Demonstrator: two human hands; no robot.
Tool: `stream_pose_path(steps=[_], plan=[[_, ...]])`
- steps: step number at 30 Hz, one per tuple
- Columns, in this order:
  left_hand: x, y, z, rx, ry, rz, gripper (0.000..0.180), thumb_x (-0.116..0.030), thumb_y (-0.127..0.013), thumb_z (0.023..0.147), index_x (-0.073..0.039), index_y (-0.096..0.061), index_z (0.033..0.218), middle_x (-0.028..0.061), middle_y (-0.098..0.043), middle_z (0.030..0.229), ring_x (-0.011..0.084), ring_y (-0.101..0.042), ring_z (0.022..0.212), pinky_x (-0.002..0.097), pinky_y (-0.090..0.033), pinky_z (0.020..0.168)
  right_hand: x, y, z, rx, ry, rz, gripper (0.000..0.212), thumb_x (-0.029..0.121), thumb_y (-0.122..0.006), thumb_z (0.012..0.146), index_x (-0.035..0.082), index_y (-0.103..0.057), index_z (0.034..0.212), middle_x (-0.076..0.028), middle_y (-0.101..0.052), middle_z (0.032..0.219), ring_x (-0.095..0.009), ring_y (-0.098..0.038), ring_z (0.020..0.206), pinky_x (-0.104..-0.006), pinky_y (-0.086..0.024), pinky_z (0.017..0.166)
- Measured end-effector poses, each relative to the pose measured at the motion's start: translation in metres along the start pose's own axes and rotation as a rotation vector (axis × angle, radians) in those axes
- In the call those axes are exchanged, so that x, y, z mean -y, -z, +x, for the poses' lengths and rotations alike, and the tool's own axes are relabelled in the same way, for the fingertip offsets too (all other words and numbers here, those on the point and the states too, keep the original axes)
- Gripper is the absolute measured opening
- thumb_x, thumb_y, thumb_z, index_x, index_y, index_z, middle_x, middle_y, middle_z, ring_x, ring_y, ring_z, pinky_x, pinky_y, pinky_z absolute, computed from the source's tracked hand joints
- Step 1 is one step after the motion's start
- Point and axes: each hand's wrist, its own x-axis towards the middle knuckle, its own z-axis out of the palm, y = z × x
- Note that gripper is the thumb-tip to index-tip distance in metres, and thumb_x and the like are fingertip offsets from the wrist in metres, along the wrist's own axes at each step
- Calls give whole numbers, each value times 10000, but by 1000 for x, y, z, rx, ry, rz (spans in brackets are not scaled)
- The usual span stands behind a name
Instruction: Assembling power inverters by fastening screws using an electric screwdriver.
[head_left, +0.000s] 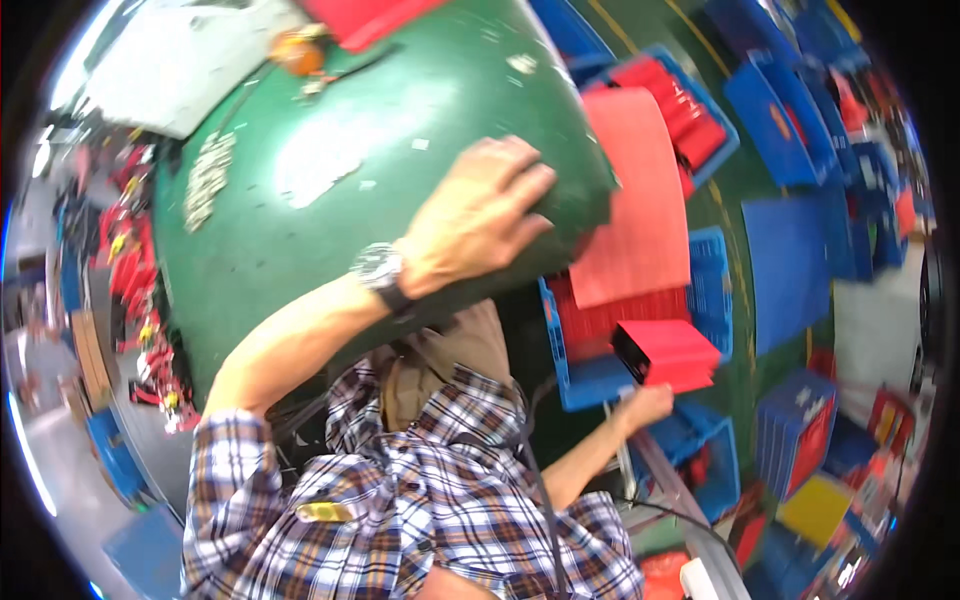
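Note:
My left hand point(482, 208), with a watch on its wrist, is over the green tabletop point(330, 245) near its right-hand edge. Its fingers are spread, and nothing shows in them. Low on the right, my right hand point(645, 406) is closed at the lower edge of a red box-like piece point(672, 354) with a dark opening. The grip itself is partly hidden and blurred. Just beyond that piece stands a blue crate point(712, 285) holding red pieces. A long red sheet point(637, 200) lies across its far side.
Another blue crate point(722, 150) with red pieces stands farther off. On the table's far side lie a white panel point(175, 65), a red piece point(375, 18) and an orange object point(297, 52). A metal rail point(680, 490) runs beside my right arm. Blue bins point(785, 120) line the right.

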Motion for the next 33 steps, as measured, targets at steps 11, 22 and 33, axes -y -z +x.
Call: stream_pose_path(steps=[11,22,33], plan=[[-76,52,-90,-425,-318,333,737,-144,-688,876,-337,-418,1534,215,-381,1607,332,-452,1454,552,-253,1258,293,126,-48,439,-13,1161,450,272,-506,1065,-32,-549,1395,-201,-605,1360,-281,-659,1138,-392,-583,897],[-82,199,-279,-550,-62,83,355,-193,-633,992,74,-643,1227,223,-599,1247,402,-641,1180,588,-551,1028,387,82,-130,1974,471,585,334,182,-443,1113,-42,-644,967,-83,-713,952,-162,-681,868,-255,-506,703],[-107,248,-360,-797,471,318,664,-261,-953,686,50,-640,1182,203,-673,1119,378,-716,992,465,-604,865,504,-97,-292,710,1694,39,971,569,-631,957,-213,-338,1453,-324,-494,1308,-455,-486,1198,-554,-351,1085]])
